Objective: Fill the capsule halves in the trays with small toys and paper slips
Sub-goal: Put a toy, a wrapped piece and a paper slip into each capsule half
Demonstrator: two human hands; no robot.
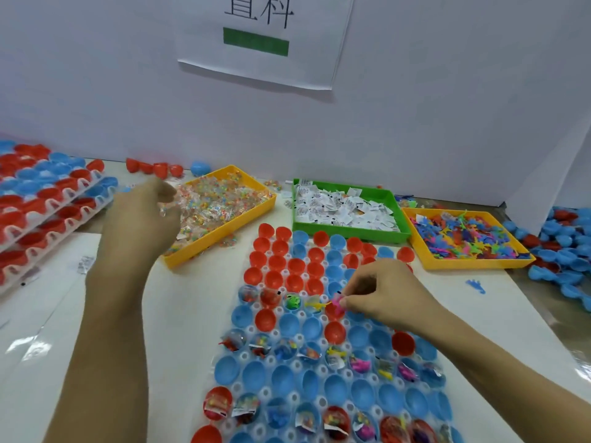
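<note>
White wall [447,91] behind, paper sign [265,36] taped up. Pale table [179,314]. Capsule tray [319,346] centre, several rows filled. Stacked trays [41,212] left. Yellow bin of packets [224,206], green bin of slips [345,209], yellow bin of toys [463,238]. Left hand [140,219] over packets, blurred, grip unclear. Right hand [383,298] pinches pink toy [338,298] above tray.

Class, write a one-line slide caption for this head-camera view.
Right hand pinches a pink plastic toy over the capsule tray; left hand reaches the yellow bin of wrapped beads.
</note>
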